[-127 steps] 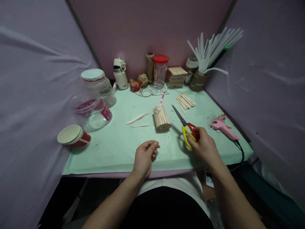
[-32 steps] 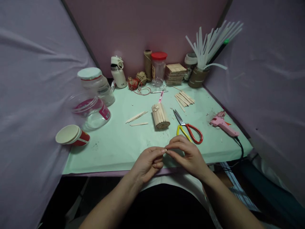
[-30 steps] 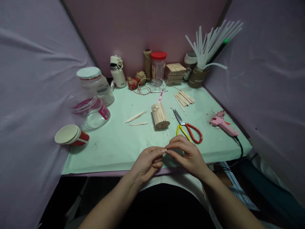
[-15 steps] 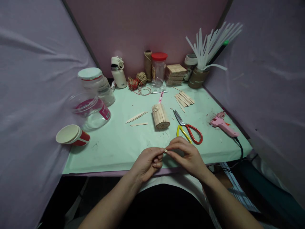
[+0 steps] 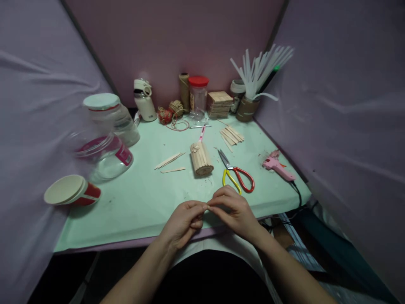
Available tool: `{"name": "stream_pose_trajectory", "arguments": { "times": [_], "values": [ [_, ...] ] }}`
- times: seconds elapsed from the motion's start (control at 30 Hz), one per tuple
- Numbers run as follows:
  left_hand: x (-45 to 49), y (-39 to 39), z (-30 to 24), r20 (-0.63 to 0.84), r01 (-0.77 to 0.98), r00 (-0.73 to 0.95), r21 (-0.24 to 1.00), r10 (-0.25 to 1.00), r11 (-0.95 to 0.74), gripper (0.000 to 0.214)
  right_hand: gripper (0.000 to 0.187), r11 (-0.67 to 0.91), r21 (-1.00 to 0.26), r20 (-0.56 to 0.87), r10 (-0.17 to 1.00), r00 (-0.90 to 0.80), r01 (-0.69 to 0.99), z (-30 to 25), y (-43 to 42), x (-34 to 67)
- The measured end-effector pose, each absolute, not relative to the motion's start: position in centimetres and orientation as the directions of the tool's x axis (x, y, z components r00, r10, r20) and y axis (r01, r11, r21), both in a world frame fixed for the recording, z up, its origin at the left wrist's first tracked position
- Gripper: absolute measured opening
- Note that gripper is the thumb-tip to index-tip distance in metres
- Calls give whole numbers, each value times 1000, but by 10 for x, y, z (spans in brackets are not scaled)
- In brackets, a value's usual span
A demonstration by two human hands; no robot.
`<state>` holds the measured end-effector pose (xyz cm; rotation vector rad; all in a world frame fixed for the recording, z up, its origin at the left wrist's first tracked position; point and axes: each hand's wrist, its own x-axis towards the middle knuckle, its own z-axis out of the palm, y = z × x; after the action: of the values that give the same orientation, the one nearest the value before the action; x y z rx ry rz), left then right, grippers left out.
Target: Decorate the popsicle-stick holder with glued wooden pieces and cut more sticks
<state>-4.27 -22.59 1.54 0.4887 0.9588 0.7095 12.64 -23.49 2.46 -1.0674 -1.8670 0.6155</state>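
Note:
My left hand [image 5: 186, 221] and my right hand [image 5: 233, 212] meet above the table's front edge. Both pinch a tiny pale piece [image 5: 207, 206] between thumb and forefinger; it is mostly covered by the fingertips, and its exact kind is unclear. Just beyond them a small barrel-shaped craft of wooden sticks [image 5: 202, 159] lies on its side, with pale petal-like bits on top. Scissors [image 5: 233, 171] with one yellow and one red handle lie open past my right hand. Loose wooden sticks [image 5: 171, 160] are left of the craft, and a pile of sticks [image 5: 232, 136] lies behind it.
A pink glue gun [image 5: 278, 166] with a cord rests at the right. Paper cups [image 5: 90, 194], a clear plastic tub [image 5: 125, 155] and a lidded jar [image 5: 103, 102] stand left. Along the back are a bottle [image 5: 146, 107], twine balls [image 5: 165, 115], a red-lidded jar [image 5: 198, 99] and glue sticks [image 5: 255, 78].
The view has shifted, so the tabletop things appear farther left and slightly lower. My fingertips have closed further over the tiny pale piece, which shows less than before. Nothing on the table has moved.

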Motion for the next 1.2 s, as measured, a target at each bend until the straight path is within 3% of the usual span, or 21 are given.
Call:
{"name": "stream_pose_trajectory", "arguments": {
  "times": [0.13,0.23,0.33,0.4,0.43,0.63,0.87,1.07,1.13,1.2],
  "values": [
    [-41,-225,12,-563,-317,367,672,740,669,30,10,517,-724,422,855,-300,456,25,-236,130],
    [-39,-226,12,-565,-326,347,676,749,661,30,26,463,-723,385,886,-257,513,28,-226,157],
    [-40,-226,14,-566,-335,316,684,761,648,30,34,176,-609,313,949,30,773,27,-205,213],
    [-41,-226,15,-562,-337,308,690,768,640,31,37,-141,-370,232,943,238,918,23,-189,254],
    [-41,-225,15,-559,-338,305,693,771,636,31,37,-215,-317,211,933,290,924,19,-181,273],
    [-43,-221,17,-533,-339,283,722,798,603,32,30,-313,-224,119,931,345,923,-1,-158,324],
    [-57,-213,17,-525,-328,274,736,806,591,31,40,-293,-264,164,925,342,919,9,-185,338],
    [-71,-190,18,-454,-336,246,789,856,514,29,58,-260,-359,475,776,415,896,23,-205,330],
    [-75,-182,19,-428,-308,228,820,874,482,28,61,-236,-450,547,689,475,861,32,-205,316],
    [-79,-173,21,-359,-220,187,892,914,396,26,59,-165,-647,528,609,593,745,46,-202,300]
  ]
}}
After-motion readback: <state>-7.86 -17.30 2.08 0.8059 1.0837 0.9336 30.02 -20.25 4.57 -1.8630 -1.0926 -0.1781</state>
